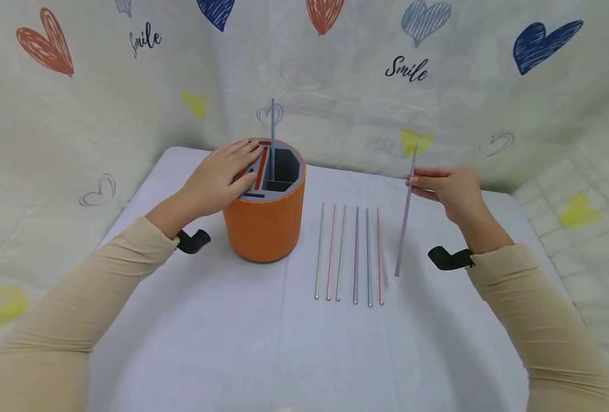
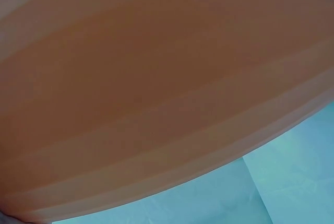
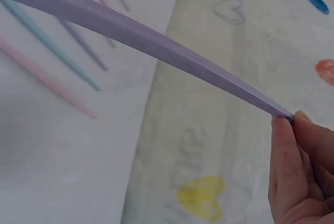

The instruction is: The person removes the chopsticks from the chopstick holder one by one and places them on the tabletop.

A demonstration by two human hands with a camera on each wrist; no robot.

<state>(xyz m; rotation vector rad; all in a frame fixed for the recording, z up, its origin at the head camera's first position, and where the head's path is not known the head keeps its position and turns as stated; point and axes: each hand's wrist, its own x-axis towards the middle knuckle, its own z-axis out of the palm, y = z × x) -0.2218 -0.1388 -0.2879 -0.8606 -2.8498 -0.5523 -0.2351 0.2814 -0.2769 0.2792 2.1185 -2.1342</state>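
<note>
An orange round pen holder (image 1: 264, 232) with a grey divided top stands left of centre; its ribbed wall (image 2: 167, 78) fills most of the left wrist view. My left hand (image 1: 221, 176) rests on the left of its top, fingers extended over the slots. A blue-grey pencil (image 1: 272, 129) stands upright in the holder, near the large compartment. At the right, my right hand (image 1: 446, 189) pinches a slim, flat-sided purple pencil (image 1: 406, 214) near its far end, between thumb and fingertips. In the right wrist view this purple pencil (image 3: 172, 51) stretches from the fingertips (image 3: 283, 130) toward the upper left.
Several pastel pencils (image 1: 356, 254), in green, pink, purple and blue, lie side by side on the white-covered table (image 1: 263, 343) between the holder and my right hand. Behind the table hangs a pale curtain (image 1: 335, 103) printed with hearts and words.
</note>
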